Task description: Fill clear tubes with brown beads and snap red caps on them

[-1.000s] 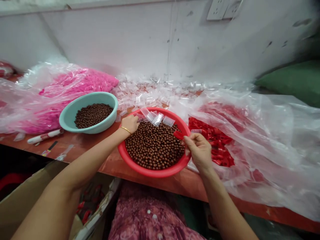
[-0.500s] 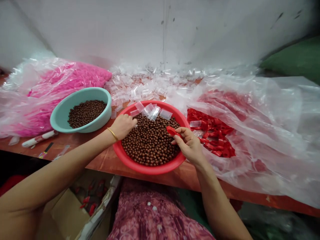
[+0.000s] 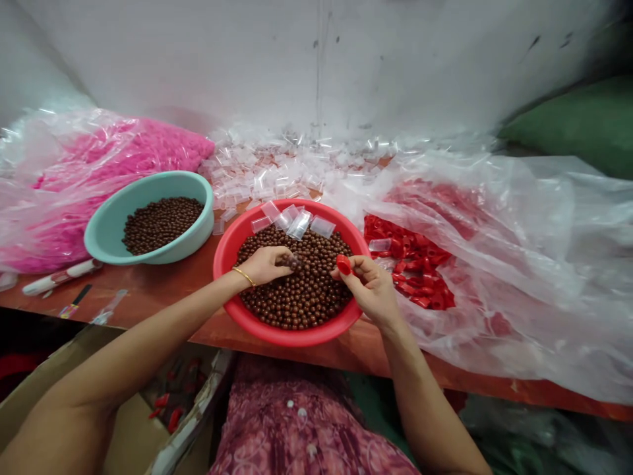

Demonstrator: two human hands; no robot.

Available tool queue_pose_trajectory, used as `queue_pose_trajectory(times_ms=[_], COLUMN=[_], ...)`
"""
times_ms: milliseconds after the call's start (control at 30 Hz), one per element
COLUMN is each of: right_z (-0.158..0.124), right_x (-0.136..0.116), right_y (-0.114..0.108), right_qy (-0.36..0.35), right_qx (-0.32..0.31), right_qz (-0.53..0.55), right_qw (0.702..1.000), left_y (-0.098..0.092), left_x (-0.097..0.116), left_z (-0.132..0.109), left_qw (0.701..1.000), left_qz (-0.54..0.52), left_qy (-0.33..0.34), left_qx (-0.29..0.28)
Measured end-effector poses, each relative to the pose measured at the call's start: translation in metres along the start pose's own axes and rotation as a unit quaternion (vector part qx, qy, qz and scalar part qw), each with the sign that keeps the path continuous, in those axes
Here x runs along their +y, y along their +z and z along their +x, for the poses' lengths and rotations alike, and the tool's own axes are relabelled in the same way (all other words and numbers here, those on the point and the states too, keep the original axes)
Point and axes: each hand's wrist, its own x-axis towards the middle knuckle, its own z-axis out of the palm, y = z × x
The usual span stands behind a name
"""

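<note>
Over the brown balls (image 3: 297, 300) in the red basin (image 3: 223, 264), my left hand (image 3: 267, 266) pinches a small clear plastic tube (image 3: 295, 262). Brown shows through the tube; whether balls are inside it I cannot tell. My right hand (image 3: 370, 285), at the basin's right side, grips a red plastic cap (image 3: 343, 264) between thumb and fingers, its round end turned toward the left hand. A short gap separates cap and tube. Several more clear tubes (image 3: 299, 225) lie on the balls along the basin's far rim.
A pale green basin (image 3: 200, 231) of brown balls stands to the left, before a bag of pink pieces (image 3: 163, 142). Loose clear tubes (image 3: 267, 178) cover the table's back. Red caps (image 3: 420, 264) spill from a clear bag at right. Below is a cardboard box (image 3: 133, 422).
My left hand has moved right from the basin's left rim to over the balls, with the clear tube now showing. The red cap in my right hand has turned its end toward it.
</note>
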Motion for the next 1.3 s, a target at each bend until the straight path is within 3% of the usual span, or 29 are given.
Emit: queue_pose_trajectory(times_ms=[133, 233, 333, 533, 700, 1000, 1133, 1300], right_z=[0.002, 0.004, 0.006, 0.007, 0.010, 0.002, 0.003, 0.018], right_x=[-0.003, -0.004, -0.011, -0.028, -0.030, -0.038, -0.039, -0.044], right_y=[-0.002, -0.004, -0.002, 0.021, 0.038, 0.044, 0.048, 0.046], right_qy=[0.029, 0.065, 0.108, 0.119, 0.173, 0.033, 0.050, 0.082], right_qx=[-0.022, -0.027, -0.034, -0.043, -0.057, -0.124, -0.117, -0.248], right_qz=[-0.012, -0.025, 0.045, 0.088, 0.127, -0.014, -0.002, 0.034], right_qw=[0.999, 0.997, 0.993, 0.988, 0.975, 0.992, 0.992, 0.965], left_y=[-0.009, -0.008, -0.002, 0.008, 0.017, 0.027, 0.023, 0.018], left_x=[0.005, 0.013, 0.017, 0.016, 0.023, 0.022, 0.023, 0.025], left_z=[-0.018, -0.036, -0.052, -0.069, -0.069, -0.069, -0.070, -0.070], left_qw=[0.958, 0.918, 0.891, 0.878, 0.886, 0.917, 0.911, 0.892], left_qz=[-0.285, -0.393, -0.448, -0.467, -0.456, -0.391, -0.410, -0.452], left_qy=[-0.011, -0.032, -0.043, -0.100, -0.080, 0.000, -0.003, -0.020], left_qx=[0.006, 0.039, 0.055, 0.022, 0.013, 0.077, 0.040, -0.020])
